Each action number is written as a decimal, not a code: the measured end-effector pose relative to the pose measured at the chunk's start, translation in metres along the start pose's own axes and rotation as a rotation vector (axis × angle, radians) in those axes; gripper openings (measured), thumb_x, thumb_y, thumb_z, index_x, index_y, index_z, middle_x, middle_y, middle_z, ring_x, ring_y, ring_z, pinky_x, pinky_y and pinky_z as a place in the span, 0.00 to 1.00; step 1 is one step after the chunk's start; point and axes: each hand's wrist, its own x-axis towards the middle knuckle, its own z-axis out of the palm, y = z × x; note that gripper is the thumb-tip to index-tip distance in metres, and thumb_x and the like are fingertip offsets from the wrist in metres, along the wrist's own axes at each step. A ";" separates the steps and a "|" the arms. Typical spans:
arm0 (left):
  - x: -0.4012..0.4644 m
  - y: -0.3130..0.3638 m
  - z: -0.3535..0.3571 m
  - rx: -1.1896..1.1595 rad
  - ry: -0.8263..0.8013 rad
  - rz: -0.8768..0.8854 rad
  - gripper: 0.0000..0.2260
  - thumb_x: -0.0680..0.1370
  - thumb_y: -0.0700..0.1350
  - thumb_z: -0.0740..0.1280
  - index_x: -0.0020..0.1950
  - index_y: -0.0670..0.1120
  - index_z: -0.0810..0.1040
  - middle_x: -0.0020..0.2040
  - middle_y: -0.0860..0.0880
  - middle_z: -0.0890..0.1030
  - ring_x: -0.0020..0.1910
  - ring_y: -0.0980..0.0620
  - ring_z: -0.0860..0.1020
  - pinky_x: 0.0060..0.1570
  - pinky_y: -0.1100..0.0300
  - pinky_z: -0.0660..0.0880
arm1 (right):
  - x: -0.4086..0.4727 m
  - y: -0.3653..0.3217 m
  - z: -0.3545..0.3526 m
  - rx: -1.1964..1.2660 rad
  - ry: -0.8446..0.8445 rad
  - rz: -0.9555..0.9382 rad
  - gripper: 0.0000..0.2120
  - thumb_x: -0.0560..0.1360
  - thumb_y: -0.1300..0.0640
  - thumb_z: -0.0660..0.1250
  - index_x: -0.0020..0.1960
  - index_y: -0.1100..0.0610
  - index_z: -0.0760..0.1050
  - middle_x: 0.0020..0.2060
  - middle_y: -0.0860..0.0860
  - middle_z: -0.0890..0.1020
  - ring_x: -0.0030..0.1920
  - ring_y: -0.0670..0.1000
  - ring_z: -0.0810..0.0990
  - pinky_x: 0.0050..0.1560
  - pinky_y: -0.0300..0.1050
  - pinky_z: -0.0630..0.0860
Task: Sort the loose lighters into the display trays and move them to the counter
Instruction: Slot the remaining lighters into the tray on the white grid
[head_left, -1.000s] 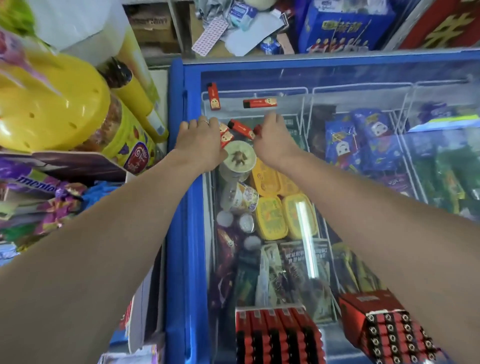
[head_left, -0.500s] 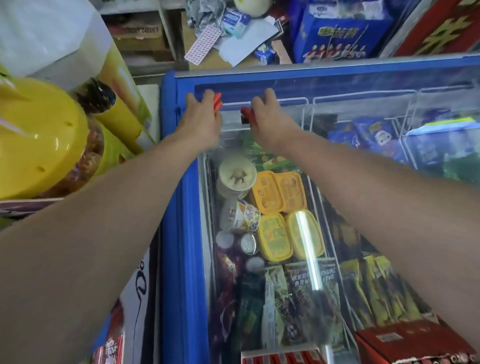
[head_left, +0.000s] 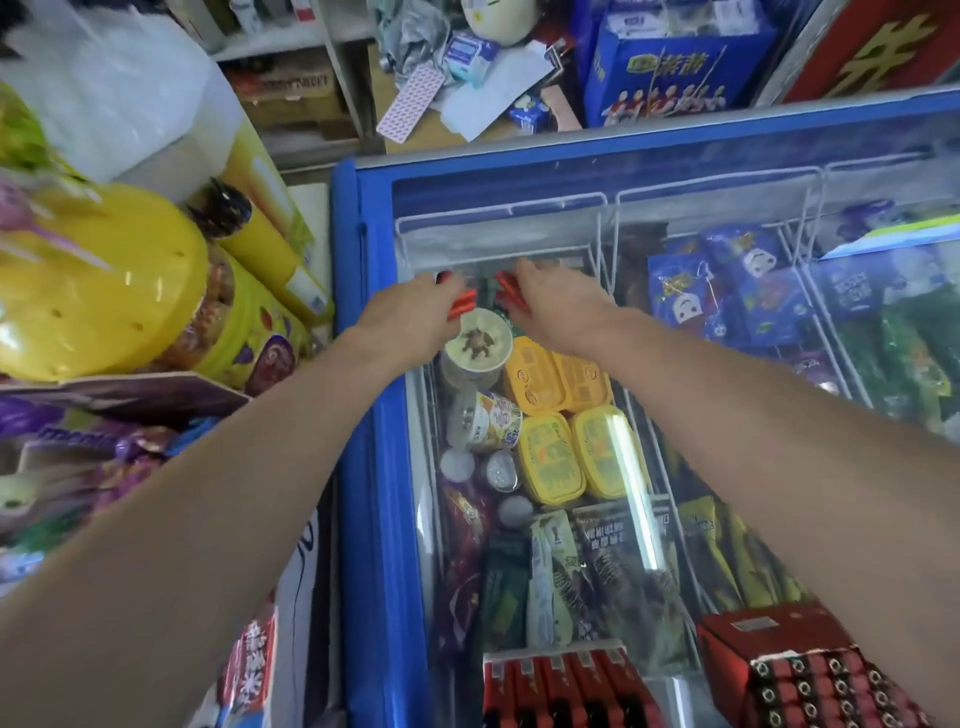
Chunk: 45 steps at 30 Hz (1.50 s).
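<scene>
Both hands have drawn back from the freezer's far edge. Head view: left hand (head_left: 410, 317) grasps red lighters (head_left: 460, 302), right hand (head_left: 558, 306) grasps more lighters (head_left: 506, 291), over the freezer lid (head_left: 519, 234). Two display trays (head_left: 566, 686) sit near.

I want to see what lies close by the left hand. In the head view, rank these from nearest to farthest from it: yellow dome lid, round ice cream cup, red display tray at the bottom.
From the left hand:
1. Round ice cream cup, just beside it under the glass.
2. Yellow dome lid, off to the left.
3. Red display tray, at the bottom edge.
</scene>
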 end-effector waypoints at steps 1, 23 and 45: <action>-0.013 0.005 0.003 -0.038 -0.003 -0.013 0.14 0.83 0.49 0.65 0.66 0.47 0.69 0.56 0.41 0.77 0.50 0.38 0.79 0.42 0.49 0.70 | -0.010 -0.001 0.001 0.013 -0.020 0.001 0.16 0.83 0.49 0.61 0.63 0.60 0.70 0.58 0.60 0.80 0.56 0.64 0.81 0.45 0.52 0.72; -0.333 0.190 0.012 -1.411 0.079 -0.349 0.09 0.81 0.50 0.71 0.53 0.48 0.73 0.34 0.50 0.74 0.33 0.51 0.73 0.32 0.58 0.72 | -0.327 -0.061 -0.008 1.499 0.027 0.404 0.07 0.77 0.60 0.72 0.55 0.55 0.80 0.33 0.47 0.81 0.25 0.41 0.73 0.26 0.35 0.65; -0.435 0.250 0.096 -1.451 0.310 -0.641 0.12 0.83 0.43 0.66 0.64 0.55 0.71 0.37 0.47 0.77 0.29 0.51 0.76 0.29 0.58 0.74 | -0.473 -0.017 0.068 0.715 0.077 0.138 0.06 0.78 0.54 0.72 0.49 0.56 0.79 0.31 0.51 0.77 0.28 0.44 0.69 0.30 0.38 0.66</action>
